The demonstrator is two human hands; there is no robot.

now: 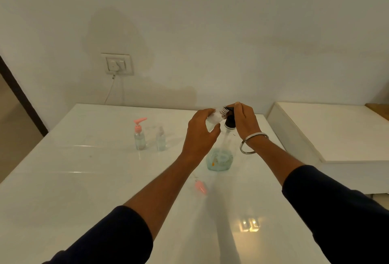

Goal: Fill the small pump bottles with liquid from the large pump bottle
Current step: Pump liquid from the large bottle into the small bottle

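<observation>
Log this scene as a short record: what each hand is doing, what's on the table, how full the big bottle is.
left hand: holds small bottle tilted at the pump spout
right hand: on black pump of big bottle
big bottle level: low, liquid near the base
table: pink-pump bottle, clear bottle, loose pink pump

The large pump bottle (220, 158) stood on the table (84, 179), two small pump bottles (139, 137) well to its left. A detached pump head (200, 187) lay just before it.

Dark navy sleeves (109, 236) pushed up both forearms; a silver bangle (251, 143) circles the right wrist.
</observation>
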